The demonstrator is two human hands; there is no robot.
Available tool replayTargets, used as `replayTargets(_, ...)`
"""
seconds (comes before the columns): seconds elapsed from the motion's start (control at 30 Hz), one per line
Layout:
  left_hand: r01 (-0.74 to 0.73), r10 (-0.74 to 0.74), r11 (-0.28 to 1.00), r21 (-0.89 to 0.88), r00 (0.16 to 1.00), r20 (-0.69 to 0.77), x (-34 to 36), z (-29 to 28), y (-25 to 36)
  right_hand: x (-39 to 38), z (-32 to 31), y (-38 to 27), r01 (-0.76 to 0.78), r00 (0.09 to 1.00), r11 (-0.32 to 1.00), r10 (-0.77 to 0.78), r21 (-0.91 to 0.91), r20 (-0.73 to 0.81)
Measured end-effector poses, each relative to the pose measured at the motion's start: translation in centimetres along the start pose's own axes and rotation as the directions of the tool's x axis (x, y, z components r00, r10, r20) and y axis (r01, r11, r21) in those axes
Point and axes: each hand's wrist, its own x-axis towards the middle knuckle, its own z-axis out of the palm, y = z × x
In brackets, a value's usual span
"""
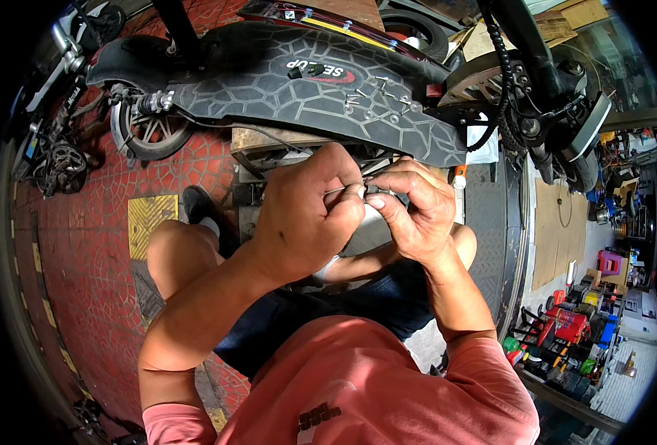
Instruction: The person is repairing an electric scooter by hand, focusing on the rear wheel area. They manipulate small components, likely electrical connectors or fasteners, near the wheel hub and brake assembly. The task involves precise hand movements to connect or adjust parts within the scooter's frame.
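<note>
My left hand and my right hand meet in front of me, both closed in a pinch with the fingertips almost touching. Between them is a small dark part, perhaps a cable end; the fingers hide most of it. A thin light strand shows at the left fingers. Just beyond my hands an electric scooter lies across the view, its black deck covered in a grey cracked pattern. Loose screws are scattered on the deck's right half, and small black pieces rest near its middle.
A wooden support sits under the deck. The scooter's small rear wheel is at left, its front wheel at right. Red paving spreads to the left. Tools and boxes crowd the right side.
</note>
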Motion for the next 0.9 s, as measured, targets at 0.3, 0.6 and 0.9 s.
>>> replayTargets(0.3,-0.116,0.119,0.991,0.069,0.993,-0.027,0.0,0.3,0.0,-0.5,0.3,-1.2,-0.331,0.943,0.918,0.319,0.219,0.093)
replayTargets(0.6,-0.147,0.149,0.987,0.071,0.988,-0.031,0.1,0.1,-0.4,0.5,-0.4,-1.4,-0.299,0.954,0.936,0.289,0.184,0.08)
replayTargets(0.9,0.054,-0.054,0.997,-0.057,0.999,0.005,0.2,-0.2,-0.3,0.8,-1.0,-0.1,0.014,1.0,1.0,-0.014,-0.015,0.027)
